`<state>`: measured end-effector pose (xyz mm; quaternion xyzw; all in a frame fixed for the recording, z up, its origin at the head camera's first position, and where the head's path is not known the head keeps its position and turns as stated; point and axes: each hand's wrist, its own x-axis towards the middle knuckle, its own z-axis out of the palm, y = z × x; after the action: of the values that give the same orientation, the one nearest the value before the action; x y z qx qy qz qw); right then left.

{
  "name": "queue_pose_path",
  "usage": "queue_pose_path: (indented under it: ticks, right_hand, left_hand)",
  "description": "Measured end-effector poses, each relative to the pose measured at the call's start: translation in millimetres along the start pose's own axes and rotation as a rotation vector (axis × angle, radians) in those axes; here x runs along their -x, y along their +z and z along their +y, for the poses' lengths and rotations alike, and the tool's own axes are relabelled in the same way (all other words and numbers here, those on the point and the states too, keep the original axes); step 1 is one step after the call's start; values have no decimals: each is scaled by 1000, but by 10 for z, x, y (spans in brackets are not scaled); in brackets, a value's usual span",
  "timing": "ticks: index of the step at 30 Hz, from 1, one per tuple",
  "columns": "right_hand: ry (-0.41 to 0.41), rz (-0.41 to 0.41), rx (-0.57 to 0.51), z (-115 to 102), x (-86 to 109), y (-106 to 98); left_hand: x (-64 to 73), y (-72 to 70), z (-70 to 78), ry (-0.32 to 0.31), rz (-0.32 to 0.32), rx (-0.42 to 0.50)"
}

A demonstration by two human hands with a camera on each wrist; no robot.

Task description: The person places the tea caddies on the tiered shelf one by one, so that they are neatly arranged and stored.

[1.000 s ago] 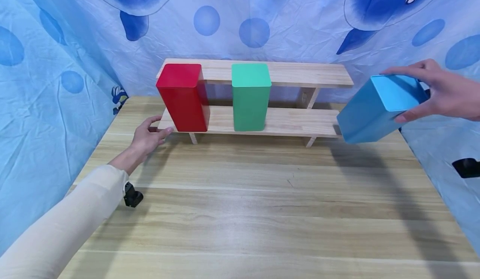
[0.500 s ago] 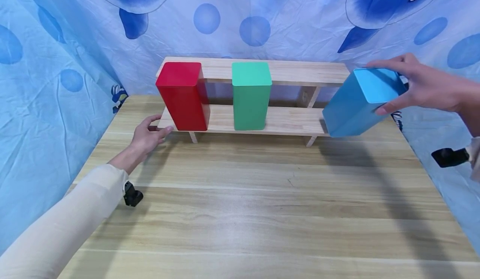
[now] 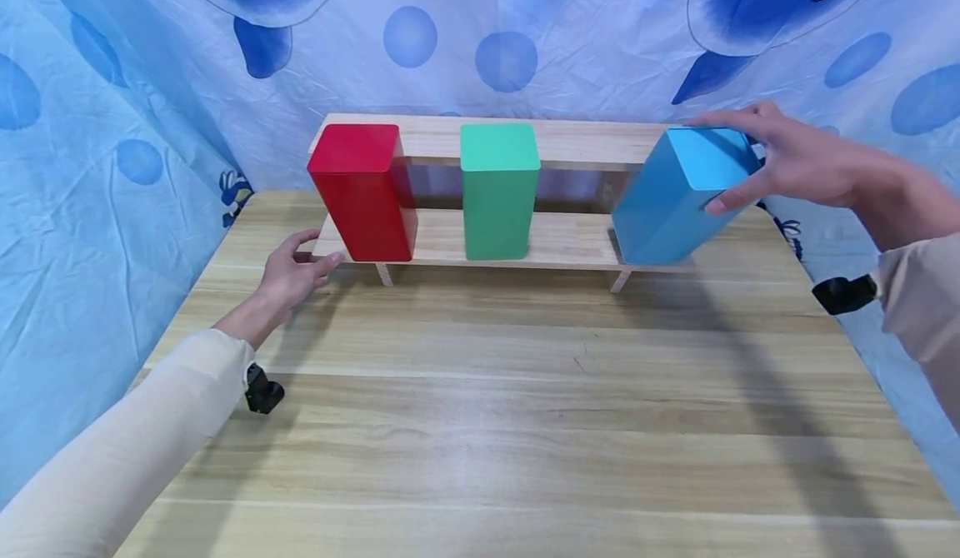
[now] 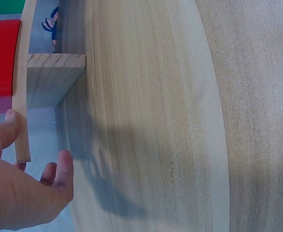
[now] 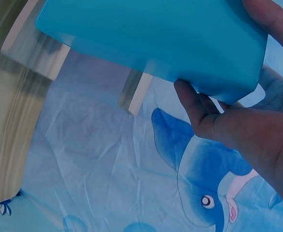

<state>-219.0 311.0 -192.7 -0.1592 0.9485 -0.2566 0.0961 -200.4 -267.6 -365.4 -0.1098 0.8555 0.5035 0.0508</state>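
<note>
A two-tier wooden shelf (image 3: 570, 237) stands at the back of the table. My left hand (image 3: 294, 272) holds the left end of its lower board, thumb on the board and fingers around and below it. On that board a tall red box (image 3: 363, 200) stands at the left and a tall green box (image 3: 498, 200) in the middle. At the right end my right hand (image 3: 795, 154) grips a tall blue box (image 3: 667, 208) by its upper part, thumb on the near side and fingers across the far side. The blue box leans, its bottom at the lower board.
The wooden tabletop (image 3: 465, 408) stretches in front of the shelf. A blue curtain (image 3: 570, 33) printed with whales hangs behind and along both sides. A support leg (image 4: 56, 79) stands under the lower board, near my left hand.
My right hand has carried the blue box leftward, from beyond the shelf's right end to over the lower board. My left hand and the red and green boxes stay where they were.
</note>
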Motion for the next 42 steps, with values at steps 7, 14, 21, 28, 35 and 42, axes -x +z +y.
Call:
queue_pose_path:
  ticks: [7,14,21,28,35,42]
  right_hand:
    - [6,-17,3,-123,-124,59]
    - [33,-55,-16,-231,-275,130]
    - [66,-93,-70,-301,-404,196]
    - [102,-131,-92,-373,-476,208]
    - [131,-178,-72,-444,-571,227]
    - [148,-201,-95,-435,-612,219]
  left_hand:
    - [3,3,13,-1,3,3]
    - [5,-2,7,4,1,5]
    - [2,9,14,3,-4,9]
    - [-14,3,2,-1,2,14]
    - [-13,8,-7,1,4,8]
    - [-6,9,2,6,9,7]
